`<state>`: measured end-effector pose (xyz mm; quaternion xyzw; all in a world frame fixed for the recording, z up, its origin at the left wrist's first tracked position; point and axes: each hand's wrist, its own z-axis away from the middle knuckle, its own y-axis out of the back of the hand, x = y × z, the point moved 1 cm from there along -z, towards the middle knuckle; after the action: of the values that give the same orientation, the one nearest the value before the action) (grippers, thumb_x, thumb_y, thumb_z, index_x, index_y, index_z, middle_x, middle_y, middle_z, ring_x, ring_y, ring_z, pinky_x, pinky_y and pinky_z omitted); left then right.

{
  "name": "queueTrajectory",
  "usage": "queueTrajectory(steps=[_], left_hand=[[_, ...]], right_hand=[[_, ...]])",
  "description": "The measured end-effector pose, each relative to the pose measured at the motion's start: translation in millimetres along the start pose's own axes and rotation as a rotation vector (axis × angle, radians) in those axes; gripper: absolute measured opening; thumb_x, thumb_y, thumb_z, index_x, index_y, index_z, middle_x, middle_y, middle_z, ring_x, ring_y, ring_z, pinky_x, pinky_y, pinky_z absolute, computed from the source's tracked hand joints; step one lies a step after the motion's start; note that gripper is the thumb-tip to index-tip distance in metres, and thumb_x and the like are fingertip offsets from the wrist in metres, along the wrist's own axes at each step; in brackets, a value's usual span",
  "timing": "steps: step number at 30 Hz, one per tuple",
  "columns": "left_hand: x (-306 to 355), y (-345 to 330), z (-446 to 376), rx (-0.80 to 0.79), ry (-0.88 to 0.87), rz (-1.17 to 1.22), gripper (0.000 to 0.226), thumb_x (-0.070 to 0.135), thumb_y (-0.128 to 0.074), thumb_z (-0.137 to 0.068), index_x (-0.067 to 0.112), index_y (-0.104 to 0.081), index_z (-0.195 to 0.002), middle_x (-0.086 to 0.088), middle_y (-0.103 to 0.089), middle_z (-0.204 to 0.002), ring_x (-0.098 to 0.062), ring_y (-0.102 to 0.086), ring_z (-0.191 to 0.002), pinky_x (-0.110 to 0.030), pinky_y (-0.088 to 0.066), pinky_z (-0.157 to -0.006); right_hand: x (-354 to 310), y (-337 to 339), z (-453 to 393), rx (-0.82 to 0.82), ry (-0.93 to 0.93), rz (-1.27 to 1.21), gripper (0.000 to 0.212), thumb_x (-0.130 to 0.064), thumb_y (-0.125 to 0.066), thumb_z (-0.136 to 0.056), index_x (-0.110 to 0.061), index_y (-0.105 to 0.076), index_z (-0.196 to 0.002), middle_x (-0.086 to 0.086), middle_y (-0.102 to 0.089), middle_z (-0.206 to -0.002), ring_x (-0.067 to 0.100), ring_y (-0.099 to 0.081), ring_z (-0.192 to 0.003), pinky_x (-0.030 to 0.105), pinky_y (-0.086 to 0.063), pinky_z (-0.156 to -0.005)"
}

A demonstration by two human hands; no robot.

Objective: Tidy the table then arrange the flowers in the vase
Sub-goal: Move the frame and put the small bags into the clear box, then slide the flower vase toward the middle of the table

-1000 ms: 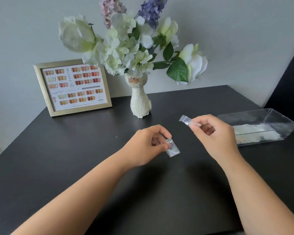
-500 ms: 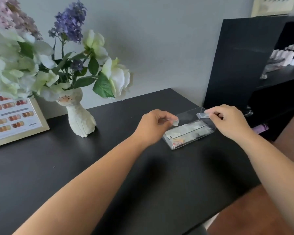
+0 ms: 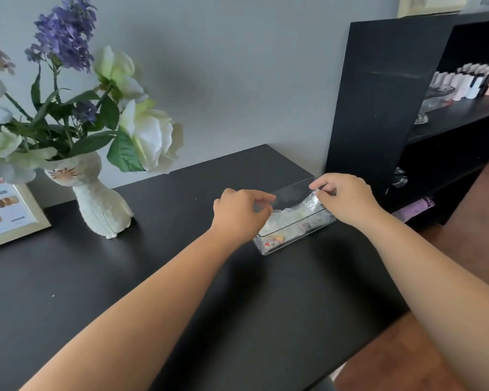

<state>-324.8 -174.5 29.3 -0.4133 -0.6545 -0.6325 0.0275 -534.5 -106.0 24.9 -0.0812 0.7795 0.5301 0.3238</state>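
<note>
Both hands over the clear tray at the surface's 3 o'clock edge, next to the black shelf unit.

Right hand: grip clamped, thumb and fingers pinching a small glittery plastic bag whose lower end is down inside the tray's far end. Looks mid-drop.

Left hand: fingers curled over the tray's near-left end. Grip looks together on something small and clear, but it's blurred; can't tell whether it holds a packet or nothing.

Progress, my read: tidy phase is nearly done. Tray already holds a pile of pale packets and a few coloured bits at its near end. No loose items visible elsewhere on the surface apart from a couple of tiny specks. Left to do: release the bag(s), then the flower part. Flowers already stand in the white cat-shaped vase at 9 o'clock from the tray, well apart, so "arrange" probably means adjusting stems. Not started.

Hard to see:
- Tray contents: too small and reflective to identify.
- Bouquet and the framed colour chart at far 9 o'clock are cut off by the frame edge.
- Surface's near edge is covered by forearms.
- Shelf items at 2 o'clock: small bottles, probably; no detail.
</note>
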Motion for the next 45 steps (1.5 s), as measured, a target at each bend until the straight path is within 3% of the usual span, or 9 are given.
queueTrajectory(steps=[6,12,16,21,25,27,33,42,45], left_hand=[[-11,6,7,0.053,-0.052,0.097,0.023,0.031,-0.061,-0.088,0.041,-0.07,-0.107,0.013,-0.061,-0.12,-0.024,-0.043,-0.115,-0.041,-0.036,-0.104],[-28,10,24,0.056,-0.036,0.144,0.023,0.033,-0.062,-0.089,0.038,-0.071,-0.11,0.015,-0.058,-0.121,-0.02,-0.04,-0.114,-0.026,-0.027,-0.097],[-49,19,43,0.113,-0.047,0.191,0.021,0.033,-0.065,-0.089,0.041,-0.071,-0.106,0.02,-0.056,-0.117,-0.015,-0.04,-0.114,-0.018,-0.026,-0.095],[-108,45,80,0.245,-0.046,0.233,0.025,0.018,-0.068,-0.088,0.04,-0.072,-0.098,0.019,-0.056,-0.108,-0.005,-0.052,-0.112,-0.005,-0.035,-0.085],[-171,74,109,0.314,0.055,0.163,0.028,0.01,-0.069,-0.086,0.036,-0.072,-0.094,0.016,-0.059,-0.104,-0.003,-0.059,-0.097,-0.011,-0.043,-0.082],[-197,88,119,0.347,0.145,0.175,0.029,0.011,-0.069,-0.085,0.039,-0.07,-0.091,0.016,-0.06,-0.101,-0.002,-0.061,-0.088,-0.01,-0.045,-0.079],[-246,122,127,0.379,0.328,0.114,0.024,0.014,-0.068,-0.086,0.037,-0.066,-0.093,0.007,-0.065,-0.095,-0.003,-0.06,-0.078,-0.019,-0.047,-0.078],[-262,125,111,0.379,0.307,0.11,0.026,0.018,-0.066,-0.087,0.027,-0.066,-0.111,0.011,-0.061,-0.102,-0.001,-0.06,-0.094,-0.019,-0.047,-0.089],[-268,128,101,0.425,0.332,0.124,0.034,0.022,-0.065,-0.088,0.026,-0.063,-0.122,0.01,-0.06,-0.111,-0.003,-0.059,-0.1,-0.014,-0.043,-0.087]], right_hand=[[1,-9,2,0.087,-0.029,0.091,0.022,-0.025,-0.052,-0.094,-0.037,-0.07,-0.1,-0.011,-0.066,-0.095,0.022,-0.048,-0.107,0.037,-0.026,-0.081],[-3,-7,14,0.178,-0.001,0.054,0.02,-0.017,-0.057,-0.092,-0.025,-0.072,-0.101,0.003,-0.062,-0.121,0.027,-0.048,-0.113,0.049,-0.043,-0.094],[-13,-12,25,0.265,0.073,0.034,0.019,-0.014,-0.058,-0.09,-0.024,-0.073,-0.097,0.0,-0.061,-0.116,0.025,-0.044,-0.111,0.041,-0.04,-0.09],[-62,-32,47,0.34,0.415,-0.04,0.02,-0.004,-0.063,-0.083,-0.019,-0.075,-0.085,-0.001,-0.065,-0.098,0.027,-0.051,-0.097,0.043,-0.045,-0.078],[-117,-76,74,0.165,0.842,-0.091,0.019,-0.001,-0.062,-0.078,-0.014,-0.075,-0.079,0.001,-0.066,-0.087,0.026,-0.056,-0.081,0.038,-0.046,-0.072],[-136,-103,82,0.028,0.908,-0.128,0.019,-0.001,-0.061,-0.079,-0.015,-0.075,-0.08,0.0,-0.064,-0.085,0.022,-0.054,-0.077,0.034,-0.045,-0.068],[-165,-185,65,-0.37,0.539,-0.268,0.022,-0.012,-0.054,-0.089,-0.022,-0.071,-0.098,-0.009,-0.058,-0.1,0.008,-0.05,-0.089,0.029,-0.046,-0.081],[-202,-241,20,-0.29,0.294,-0.298,0.026,-0.018,-0.051,-0.089,-0.029,-0.067,-0.106,-0.014,-0.059,-0.1,0.006,-0.052,-0.095,0.023,-0.041,-0.078],[-214,-249,9,-0.25,0.14,-0.466,0.026,-0.019,-0.05,-0.088,-0.031,-0.067,-0.105,-0.017,-0.062,-0.096,0.001,-0.057,-0.087,0.011,-0.041,-0.068]])
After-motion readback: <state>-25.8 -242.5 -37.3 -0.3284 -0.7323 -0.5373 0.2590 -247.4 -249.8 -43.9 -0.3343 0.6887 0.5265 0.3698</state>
